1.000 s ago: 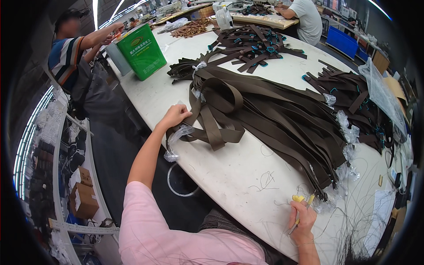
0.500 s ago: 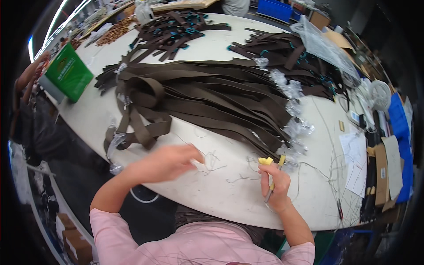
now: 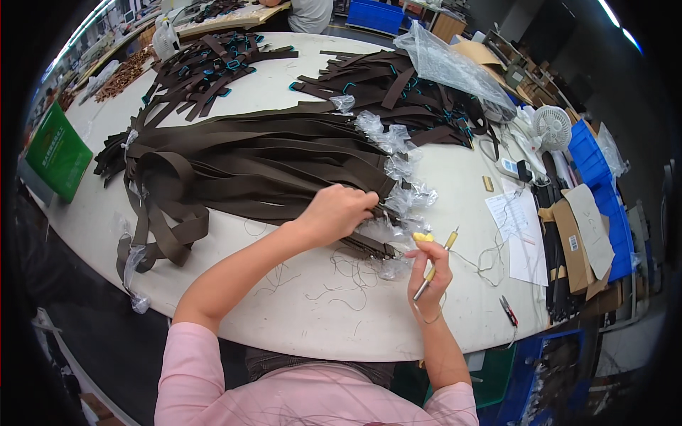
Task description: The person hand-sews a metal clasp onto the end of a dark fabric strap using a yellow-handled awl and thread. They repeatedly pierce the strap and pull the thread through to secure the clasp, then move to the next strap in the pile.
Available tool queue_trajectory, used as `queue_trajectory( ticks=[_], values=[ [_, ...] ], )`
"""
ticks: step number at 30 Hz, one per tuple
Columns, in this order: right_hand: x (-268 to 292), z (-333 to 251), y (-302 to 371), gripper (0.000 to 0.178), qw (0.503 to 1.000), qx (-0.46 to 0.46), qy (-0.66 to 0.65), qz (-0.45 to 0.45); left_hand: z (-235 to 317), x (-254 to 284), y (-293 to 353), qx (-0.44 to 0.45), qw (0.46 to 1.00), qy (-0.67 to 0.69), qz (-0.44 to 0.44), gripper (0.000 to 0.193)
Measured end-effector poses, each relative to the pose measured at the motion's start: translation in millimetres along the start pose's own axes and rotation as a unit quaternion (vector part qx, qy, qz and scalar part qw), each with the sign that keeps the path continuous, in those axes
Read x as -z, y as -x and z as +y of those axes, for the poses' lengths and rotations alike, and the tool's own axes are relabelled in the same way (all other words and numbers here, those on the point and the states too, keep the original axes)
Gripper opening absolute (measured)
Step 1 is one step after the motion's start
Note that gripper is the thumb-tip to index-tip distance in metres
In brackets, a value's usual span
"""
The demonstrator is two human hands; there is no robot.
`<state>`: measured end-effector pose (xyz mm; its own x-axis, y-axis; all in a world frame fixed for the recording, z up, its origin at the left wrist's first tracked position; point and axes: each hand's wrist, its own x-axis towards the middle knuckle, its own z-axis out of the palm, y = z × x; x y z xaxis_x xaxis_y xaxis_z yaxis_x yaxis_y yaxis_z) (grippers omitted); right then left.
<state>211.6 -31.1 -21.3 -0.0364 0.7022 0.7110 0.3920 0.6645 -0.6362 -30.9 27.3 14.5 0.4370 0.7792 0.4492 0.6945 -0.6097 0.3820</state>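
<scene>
A large bundle of dark brown webbing straps (image 3: 263,153) lies across the table, clear plastic wrapping (image 3: 398,167) bunched along its right end. At that end my left hand (image 3: 337,213) is closed, its fingertips pinching a strap among the stacked ends; the fingers partly hide the grip. Beside it to the right, my right hand (image 3: 432,273) is raised just above the table. It holds a slim pen-shaped tool (image 3: 436,265), yellow and silver with a thin tip pointing up and away. A small crumpled yellow piece (image 3: 423,237) sits at its fingertips.
Two piles of brown straps with teal buckles (image 3: 213,67) (image 3: 419,92) lie at the back. Loose threads (image 3: 348,280) are scattered in front. To the right are papers (image 3: 522,234), small red-handled snips (image 3: 509,311) and a white fan (image 3: 551,128). A green box (image 3: 60,153) stands left.
My left hand has moved right and forward onto the strap ends. The right hand keeps the tool and yellow piece, its tip now tilted further right. The view has turned to the right.
</scene>
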Motion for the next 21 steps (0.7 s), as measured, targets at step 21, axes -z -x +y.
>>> queue_trajectory(
  ticks=[21],
  values=[
    [-21, -84, 64, 0.034, 0.921, 0.067, -0.004, -0.385, 27, 56, 138, -0.025, 0.972, 0.066, -0.226, 0.065]
  ],
)
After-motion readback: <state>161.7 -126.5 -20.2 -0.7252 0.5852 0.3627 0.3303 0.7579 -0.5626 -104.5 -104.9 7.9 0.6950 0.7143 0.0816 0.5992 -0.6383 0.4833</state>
